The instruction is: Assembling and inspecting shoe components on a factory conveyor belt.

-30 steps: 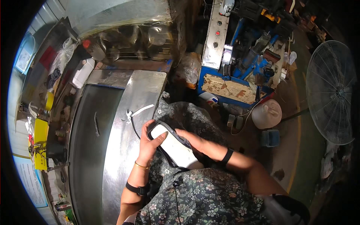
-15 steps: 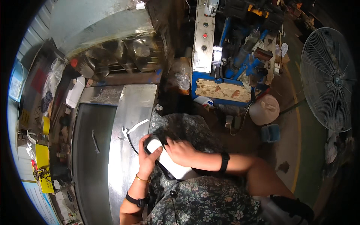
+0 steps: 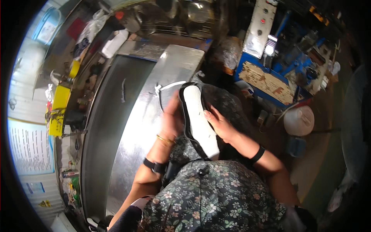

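A shoe-shaped piece [image 3: 198, 116] lies lengthwise over my lap, its long white sole face up and a black edge around it. Along its right side my right hand [image 3: 221, 123] grips it, thumb on the white face and fingers going under. My left hand [image 3: 172, 120] is beside the black left edge, smeared by motion, so its fingers do not show clearly. Near that hand, a thin strip, white at one part [image 3: 172, 85] and black at another, curves over the metal bench plate [image 3: 170, 69].
A dark belt [image 3: 116, 100] with a thin dark scrap [image 3: 123, 91] runs left of the plate. Yellow bins [image 3: 60, 108] stand farther left. Blue machinery [image 3: 266, 81] with a button panel [image 3: 261, 31] is at the back right, near a white bucket [image 3: 298, 120].
My view has swung left. The shoe piece is now more fully exposed; my right hand has shifted from over it to its right side. My left hand has moved off its tip to the left edge.
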A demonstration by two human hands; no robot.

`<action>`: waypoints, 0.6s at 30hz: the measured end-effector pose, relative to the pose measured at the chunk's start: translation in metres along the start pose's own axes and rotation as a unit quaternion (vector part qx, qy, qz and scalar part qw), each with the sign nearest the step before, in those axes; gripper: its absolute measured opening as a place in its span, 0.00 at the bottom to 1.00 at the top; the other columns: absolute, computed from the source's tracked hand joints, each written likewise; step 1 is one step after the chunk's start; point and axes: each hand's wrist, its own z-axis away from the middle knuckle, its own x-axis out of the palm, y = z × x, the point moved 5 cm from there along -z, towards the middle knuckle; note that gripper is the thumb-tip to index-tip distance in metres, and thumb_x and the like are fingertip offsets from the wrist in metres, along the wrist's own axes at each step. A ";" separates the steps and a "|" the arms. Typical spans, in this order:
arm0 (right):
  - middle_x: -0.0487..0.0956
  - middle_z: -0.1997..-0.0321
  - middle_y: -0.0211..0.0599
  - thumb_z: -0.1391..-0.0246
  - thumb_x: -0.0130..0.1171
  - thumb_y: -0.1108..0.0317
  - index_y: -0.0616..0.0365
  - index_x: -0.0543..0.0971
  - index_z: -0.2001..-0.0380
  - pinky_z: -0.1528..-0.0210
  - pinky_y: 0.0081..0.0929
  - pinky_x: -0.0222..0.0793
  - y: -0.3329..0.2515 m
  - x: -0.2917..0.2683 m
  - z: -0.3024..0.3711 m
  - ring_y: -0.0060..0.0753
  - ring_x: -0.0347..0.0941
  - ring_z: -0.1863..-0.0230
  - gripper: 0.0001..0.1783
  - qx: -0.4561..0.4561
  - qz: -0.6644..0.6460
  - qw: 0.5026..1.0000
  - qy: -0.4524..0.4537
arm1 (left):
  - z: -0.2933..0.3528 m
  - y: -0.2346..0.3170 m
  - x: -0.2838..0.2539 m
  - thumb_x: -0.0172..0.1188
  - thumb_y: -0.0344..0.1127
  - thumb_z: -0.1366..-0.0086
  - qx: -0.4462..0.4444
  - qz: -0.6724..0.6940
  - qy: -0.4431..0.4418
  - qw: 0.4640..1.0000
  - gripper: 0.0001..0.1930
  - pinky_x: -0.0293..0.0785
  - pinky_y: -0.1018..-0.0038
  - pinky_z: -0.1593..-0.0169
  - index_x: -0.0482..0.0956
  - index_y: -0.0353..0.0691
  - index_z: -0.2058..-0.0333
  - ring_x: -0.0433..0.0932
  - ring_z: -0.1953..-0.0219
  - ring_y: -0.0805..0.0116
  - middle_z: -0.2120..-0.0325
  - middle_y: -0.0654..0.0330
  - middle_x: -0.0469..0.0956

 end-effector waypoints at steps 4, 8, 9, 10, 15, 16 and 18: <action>0.60 0.35 0.67 0.34 0.43 0.48 0.69 0.43 0.32 0.33 0.34 0.54 -0.017 0.038 0.004 0.54 0.57 0.32 0.42 -0.044 0.189 0.981 0.010 | 0.028 0.025 -0.002 0.40 0.44 0.28 0.250 -0.800 0.142 0.526 0.20 0.74 0.51 0.62 0.74 0.31 0.62 0.78 0.67 0.38 0.68 0.36 0.78; 0.52 0.32 0.72 0.34 0.43 0.48 0.74 0.41 0.33 0.31 0.38 0.50 -0.005 0.057 -0.009 0.62 0.49 0.29 0.44 -0.088 0.206 0.974 0.026 | 0.016 0.050 0.007 0.42 0.44 0.30 0.224 -0.865 0.184 0.410 0.19 0.74 0.55 0.73 0.71 0.37 0.74 0.77 0.81 0.45 0.85 0.48 0.76; 0.51 0.31 0.72 0.34 0.43 0.48 0.74 0.42 0.33 0.30 0.38 0.49 -0.003 0.059 -0.013 0.61 0.48 0.29 0.44 -0.102 0.136 0.985 0.022 | 0.008 0.050 -0.004 0.42 0.44 0.28 0.179 -0.883 0.133 0.414 0.19 0.76 0.59 0.74 0.72 0.32 0.65 0.80 0.77 0.47 0.76 0.43 0.79; 0.51 0.31 0.71 0.34 0.43 0.49 0.71 0.42 0.33 0.30 0.37 0.48 -0.002 0.058 -0.014 0.58 0.48 0.28 0.42 -0.070 0.156 0.985 0.035 | 0.012 0.053 -0.019 0.42 0.43 0.28 0.158 -0.828 0.035 0.538 0.19 0.77 0.59 0.67 0.67 0.29 0.55 0.79 0.70 0.43 0.67 0.38 0.77; 0.50 0.30 0.69 0.32 0.40 0.50 0.72 0.43 0.33 0.30 0.38 0.47 0.009 0.061 0.002 0.58 0.47 0.28 0.41 -0.048 0.145 0.987 0.044 | 0.063 0.007 -0.046 0.43 0.44 0.27 0.116 -0.675 0.079 0.725 0.34 0.56 0.64 0.34 0.42 0.26 0.34 0.60 0.35 0.44 0.38 0.35 0.56; 0.50 0.30 0.69 0.32 0.40 0.50 0.73 0.42 0.33 0.30 0.38 0.47 0.009 0.063 0.003 0.58 0.47 0.28 0.41 -0.073 0.163 0.981 0.074 | 0.069 0.012 -0.029 0.42 0.43 0.27 0.056 -0.685 0.094 0.720 0.33 0.53 0.65 0.33 0.43 0.26 0.34 0.57 0.34 0.49 0.36 0.38 0.55; 0.49 0.30 0.70 0.32 0.40 0.52 0.73 0.41 0.33 0.30 0.39 0.48 0.003 0.064 0.001 0.59 0.46 0.28 0.40 -0.132 0.186 0.969 0.093 | 0.058 0.006 -0.034 0.41 0.41 0.26 0.002 -0.688 0.108 0.718 0.31 0.50 0.67 0.32 0.43 0.26 0.34 0.54 0.32 0.53 0.35 0.41 0.53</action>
